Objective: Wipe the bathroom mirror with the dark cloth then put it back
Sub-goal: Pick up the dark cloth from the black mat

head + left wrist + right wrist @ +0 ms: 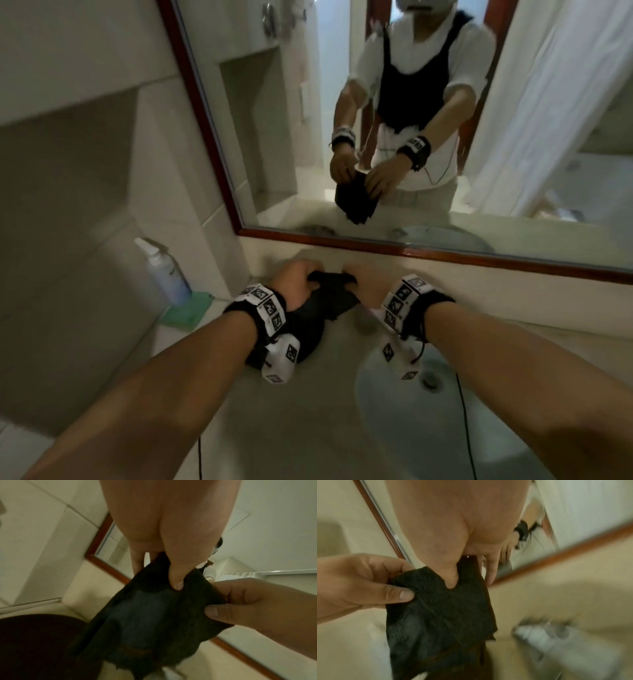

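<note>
The dark cloth [334,298] hangs between both hands just above the counter, below the mirror [462,85] with its red-brown frame. My left hand [296,284] pinches the cloth's upper left edge and my right hand [364,282] pinches the upper right edge. The left wrist view shows my left hand [173,573] with its thumb pressed into the cloth [150,618] and the right hand [254,605] gripping the side. Seen from the right wrist, my right hand [448,573] and left hand [368,582] grip the same cloth [440,615]. The mirror reflects both hands on the cloth.
A pump bottle [168,274] stands on a green pad [186,310] at the counter's left, by the tiled wall. A dark round object [34,642] lies under my left wrist. The sink basin [394,428] with its drain [431,380] is lower right. A blurred chrome fitting [547,635] sits nearby.
</note>
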Motion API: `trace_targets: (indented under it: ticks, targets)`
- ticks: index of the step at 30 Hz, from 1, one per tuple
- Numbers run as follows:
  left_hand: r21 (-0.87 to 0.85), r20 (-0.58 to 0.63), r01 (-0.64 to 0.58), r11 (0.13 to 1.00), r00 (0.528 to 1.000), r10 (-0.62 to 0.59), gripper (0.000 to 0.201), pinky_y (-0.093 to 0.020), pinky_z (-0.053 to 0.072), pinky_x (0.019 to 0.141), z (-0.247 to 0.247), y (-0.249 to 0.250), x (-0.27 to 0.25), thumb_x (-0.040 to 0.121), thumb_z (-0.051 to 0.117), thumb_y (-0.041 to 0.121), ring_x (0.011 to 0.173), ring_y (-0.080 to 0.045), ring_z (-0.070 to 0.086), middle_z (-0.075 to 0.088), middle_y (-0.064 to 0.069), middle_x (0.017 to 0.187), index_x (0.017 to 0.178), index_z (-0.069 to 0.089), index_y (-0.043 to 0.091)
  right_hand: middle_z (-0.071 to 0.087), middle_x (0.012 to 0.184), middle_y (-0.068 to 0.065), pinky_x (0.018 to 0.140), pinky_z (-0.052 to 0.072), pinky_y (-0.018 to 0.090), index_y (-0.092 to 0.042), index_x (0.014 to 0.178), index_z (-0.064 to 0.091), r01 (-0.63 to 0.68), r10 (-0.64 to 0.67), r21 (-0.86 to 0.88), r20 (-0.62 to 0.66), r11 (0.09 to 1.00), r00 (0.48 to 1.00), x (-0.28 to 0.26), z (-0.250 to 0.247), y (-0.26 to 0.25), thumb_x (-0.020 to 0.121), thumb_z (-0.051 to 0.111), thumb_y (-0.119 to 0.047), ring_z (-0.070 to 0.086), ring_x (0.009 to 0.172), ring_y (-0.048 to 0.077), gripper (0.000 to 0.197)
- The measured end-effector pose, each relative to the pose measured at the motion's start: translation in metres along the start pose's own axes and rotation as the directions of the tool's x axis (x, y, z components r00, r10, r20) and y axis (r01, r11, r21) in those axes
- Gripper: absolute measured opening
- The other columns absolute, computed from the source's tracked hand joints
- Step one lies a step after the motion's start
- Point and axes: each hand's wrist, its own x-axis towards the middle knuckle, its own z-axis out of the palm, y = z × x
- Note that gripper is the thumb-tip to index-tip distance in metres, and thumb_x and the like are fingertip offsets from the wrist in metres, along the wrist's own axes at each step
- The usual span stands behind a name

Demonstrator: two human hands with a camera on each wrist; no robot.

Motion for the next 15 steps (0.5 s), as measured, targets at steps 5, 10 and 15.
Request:
trace_targets:
  ticks: [5, 10, 15]
  targets:
    - [0.012, -0.106, -0.070, 0.998, 0.992, 0.070, 0.015, -0.033, 0.049, 0.085, -0.011, 0.116, 0.000, 0.087, 0.066, 0.007, 0.095, -0.024, 0.062, 0.068, -0.009, 0.100, 0.101, 0.068, 0.010, 0.067, 0.113, 0.011, 0.090, 0.050, 0.039, -0.015, 0.115, 0.065, 0.012, -0.012, -0.001, -0.127, 1.000, 0.992, -0.075, -0.088, 0.038, 0.096, 0.057, -0.018, 0.063, 0.105, 0.032, 0.021]
    - [0.020, -0.172, -0.171, 0.985, 0.970, 0.172, 0.010, -0.027, 0.044, 0.078, -0.018, 0.226, 0.008, 0.085, 0.067, 0.008, 0.090, -0.024, 0.062, 0.066, -0.004, 0.091, 0.095, 0.070, 0.011, 0.067, 0.108, 0.014, 0.089, 0.050, 0.040, -0.007, 0.109, 0.065, 0.004, -0.009, -0.023, -0.249, 1.000, 0.968, -0.154, -0.163, 0.075, 0.097, 0.050, -0.013, 0.063, 0.101, 0.031, 0.020]
    - [0.062, -0.198, -0.343, 0.937, 0.916, 0.348, 0.007, -0.024, 0.043, 0.074, -0.024, 0.324, 0.021, 0.086, 0.066, 0.008, 0.081, -0.017, 0.059, 0.068, -0.005, 0.087, 0.091, 0.071, 0.009, 0.065, 0.103, 0.020, 0.080, 0.037, 0.026, 0.003, 0.101, 0.064, -0.036, 0.012, -0.062, -0.352, 0.997, 0.936, -0.222, -0.225, 0.108, 0.096, 0.049, -0.008, 0.060, 0.098, 0.034, 0.019]
